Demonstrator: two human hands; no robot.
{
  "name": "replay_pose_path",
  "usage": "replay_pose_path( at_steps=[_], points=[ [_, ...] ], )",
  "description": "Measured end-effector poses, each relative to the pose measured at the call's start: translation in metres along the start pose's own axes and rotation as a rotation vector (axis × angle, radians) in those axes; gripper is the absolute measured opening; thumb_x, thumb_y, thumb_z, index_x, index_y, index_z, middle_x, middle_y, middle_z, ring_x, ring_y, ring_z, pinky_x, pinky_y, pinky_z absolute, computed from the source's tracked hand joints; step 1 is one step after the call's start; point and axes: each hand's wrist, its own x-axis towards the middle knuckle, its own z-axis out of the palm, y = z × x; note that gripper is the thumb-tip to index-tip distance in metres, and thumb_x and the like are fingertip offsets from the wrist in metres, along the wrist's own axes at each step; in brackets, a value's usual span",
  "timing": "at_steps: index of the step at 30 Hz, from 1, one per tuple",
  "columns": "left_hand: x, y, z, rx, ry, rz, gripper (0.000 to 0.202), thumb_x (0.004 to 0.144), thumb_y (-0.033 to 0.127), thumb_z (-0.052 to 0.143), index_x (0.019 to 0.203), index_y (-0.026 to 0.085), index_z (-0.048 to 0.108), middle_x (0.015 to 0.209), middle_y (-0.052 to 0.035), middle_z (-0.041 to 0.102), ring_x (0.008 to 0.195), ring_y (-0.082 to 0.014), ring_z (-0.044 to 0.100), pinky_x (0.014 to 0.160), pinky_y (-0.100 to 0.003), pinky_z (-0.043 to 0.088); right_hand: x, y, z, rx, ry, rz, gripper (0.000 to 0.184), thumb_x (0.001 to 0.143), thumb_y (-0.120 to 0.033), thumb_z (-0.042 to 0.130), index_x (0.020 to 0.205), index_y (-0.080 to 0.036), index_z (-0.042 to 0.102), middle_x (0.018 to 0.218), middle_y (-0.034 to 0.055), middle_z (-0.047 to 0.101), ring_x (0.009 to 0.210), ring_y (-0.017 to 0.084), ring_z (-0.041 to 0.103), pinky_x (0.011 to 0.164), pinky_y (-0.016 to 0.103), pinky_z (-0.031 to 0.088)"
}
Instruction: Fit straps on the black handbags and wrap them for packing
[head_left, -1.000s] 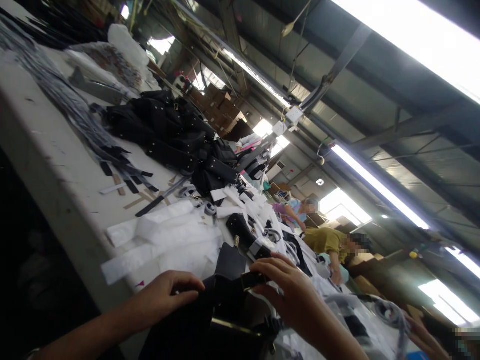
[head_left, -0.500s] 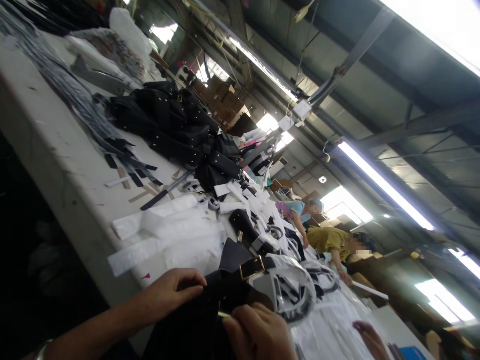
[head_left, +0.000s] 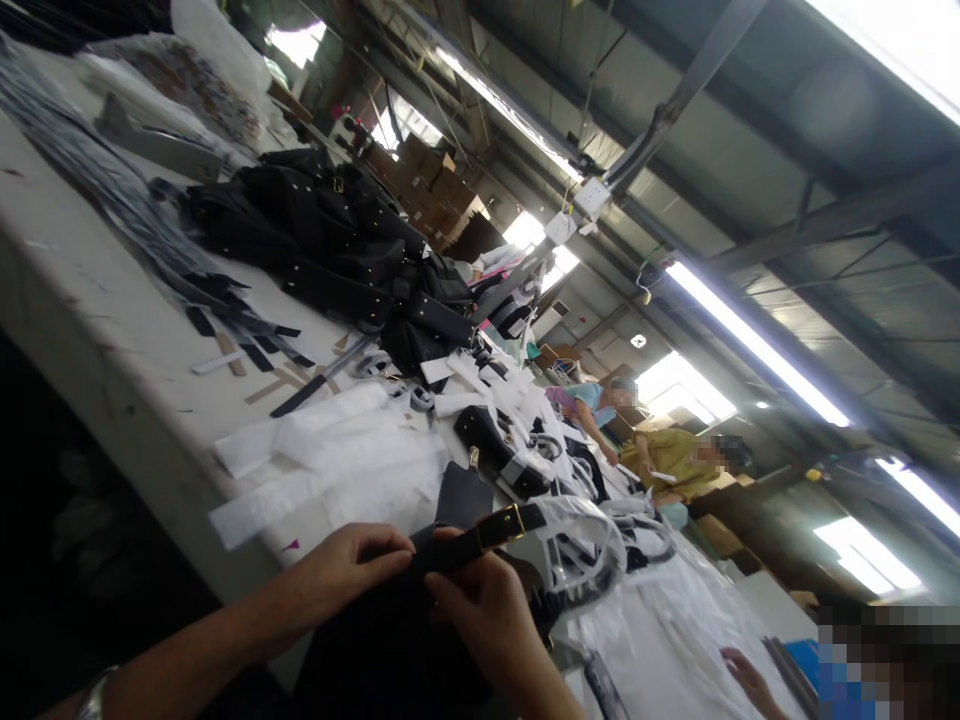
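My left hand (head_left: 341,572) pinches the near end of a black strap (head_left: 480,535) at the bottom centre. My right hand (head_left: 480,610) grips the same strap just beside it, thumb on top. The strap carries a gold buckle (head_left: 504,523) and belongs to a black bag (head_left: 390,650) that lies under both hands at the table's near edge. A clear plastic wrap (head_left: 581,555) hangs on the strap beyond the buckle.
The long white table (head_left: 90,300) holds white foam sheets (head_left: 352,460), a heap of black bags (head_left: 330,250), loose black strips (head_left: 247,335) and wrapped parts. Two people (head_left: 660,455) work at the far end. Another person's hand (head_left: 742,672) rests at the lower right.
My right hand dropped from the buckle, then came back up to grip the strap next to my left hand. The strap with its buckle now stretches out taut. The view shifted slightly.
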Motion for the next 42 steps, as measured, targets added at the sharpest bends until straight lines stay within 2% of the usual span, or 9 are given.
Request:
replay_pose_path(
  at_steps=[4, 6, 10, 16, 24, 32, 34, 38, 42],
  points=[
    [-0.001, 0.000, -0.001, -0.098, -0.019, -0.035, 0.036, 0.084, 0.053, 0.069, 0.095, 0.019, 0.073, 0.088, 0.0000, 0.075, 0.087, -0.0230, 0.067, 0.076, -0.027, 0.048, 0.002, 0.001, -0.002, 0.096, -0.008, 0.028, 0.048, 0.074, -0.051, 0.081, 0.105, -0.016, 0.069, 0.083, 0.0033, 0.074, 0.071, 0.021, 0.070, 0.062, 0.031, 0.059],
    [-0.002, 0.000, -0.003, -0.120, -0.020, -0.058, 0.036, 0.083, 0.053, 0.070, 0.099, 0.020, 0.072, 0.089, 0.0006, 0.075, 0.085, -0.0215, 0.066, 0.073, -0.026, 0.047, 0.003, -0.001, -0.002, 0.125, -0.001, 0.039, 0.049, 0.072, -0.057, 0.080, 0.096, -0.016, 0.069, 0.076, 0.0021, 0.071, 0.067, 0.019, 0.069, 0.060, 0.031, 0.059],
    [-0.003, -0.005, -0.007, -0.052, 0.024, -0.086, 0.039, 0.083, 0.056, 0.070, 0.102, 0.022, 0.072, 0.081, 0.0026, 0.072, 0.069, -0.0153, 0.060, 0.055, -0.020, 0.036, 0.006, -0.003, -0.001, 0.167, -0.002, 0.031, 0.047, 0.075, -0.057, 0.079, 0.096, -0.016, 0.068, 0.072, -0.0002, 0.068, 0.064, 0.017, 0.067, 0.060, 0.029, 0.059],
    [0.006, -0.018, -0.009, 0.051, 0.135, -0.069, 0.045, 0.075, 0.060, 0.075, 0.087, 0.016, 0.070, 0.060, 0.0048, 0.061, 0.052, -0.0121, 0.049, 0.050, -0.023, 0.030, 0.008, 0.000, 0.002, 0.202, 0.039, 0.060, 0.049, 0.072, -0.057, 0.081, 0.094, -0.015, 0.068, 0.072, 0.0003, 0.068, 0.062, 0.016, 0.067, 0.062, 0.030, 0.059],
    [0.011, -0.017, -0.006, 0.031, 0.117, -0.054, 0.042, 0.078, 0.057, 0.073, 0.085, 0.016, 0.071, 0.073, 0.0010, 0.071, 0.068, -0.0180, 0.062, 0.061, -0.024, 0.041, 0.008, 0.007, -0.002, 0.087, 0.058, 0.003, 0.042, 0.077, -0.053, 0.078, 0.089, -0.015, 0.065, 0.074, 0.0023, 0.069, 0.065, 0.018, 0.067, 0.062, 0.029, 0.055],
    [0.008, -0.028, 0.002, 0.019, 0.156, -0.027, 0.040, 0.079, 0.057, 0.072, 0.083, 0.018, 0.067, 0.072, 0.0016, 0.069, 0.070, -0.0196, 0.064, 0.061, -0.025, 0.044, 0.000, -0.001, 0.001, 0.173, -0.027, -0.045, 0.035, 0.078, -0.042, 0.080, 0.094, -0.017, 0.063, 0.086, 0.0028, 0.071, 0.079, 0.018, 0.067, 0.069, 0.025, 0.051],
    [0.008, -0.032, 0.006, 0.052, 0.197, 0.009, 0.037, 0.080, 0.055, 0.072, 0.081, 0.018, 0.067, 0.073, 0.0015, 0.069, 0.073, -0.0203, 0.064, 0.064, -0.025, 0.046, -0.001, 0.001, 0.001, 0.056, 0.031, -0.027, 0.035, 0.077, -0.043, 0.080, 0.094, -0.016, 0.064, 0.086, 0.0042, 0.071, 0.079, 0.020, 0.067, 0.068, 0.026, 0.051],
    [0.007, -0.036, 0.012, 0.118, 0.248, 0.065, 0.032, 0.080, 0.050, 0.073, 0.079, 0.019, 0.069, 0.076, -0.0006, 0.070, 0.080, -0.0233, 0.066, 0.073, -0.028, 0.048, -0.002, 0.004, 0.003, -0.254, 0.144, 0.005, 0.031, 0.076, -0.043, 0.078, 0.080, -0.016, 0.064, 0.069, 0.0016, 0.065, 0.067, 0.018, 0.061, 0.062, 0.028, 0.048],
    [0.007, -0.034, 0.012, 0.081, 0.216, 0.057, 0.032, 0.082, 0.051, 0.071, 0.081, 0.019, 0.069, 0.077, -0.0002, 0.070, 0.079, -0.0224, 0.066, 0.072, -0.028, 0.049, 0.000, 0.001, 0.004, -0.212, 0.116, -0.036, 0.028, 0.078, -0.042, 0.075, 0.082, -0.016, 0.064, 0.070, 0.0010, 0.063, 0.065, 0.017, 0.060, 0.062, 0.028, 0.048]
  ],
)
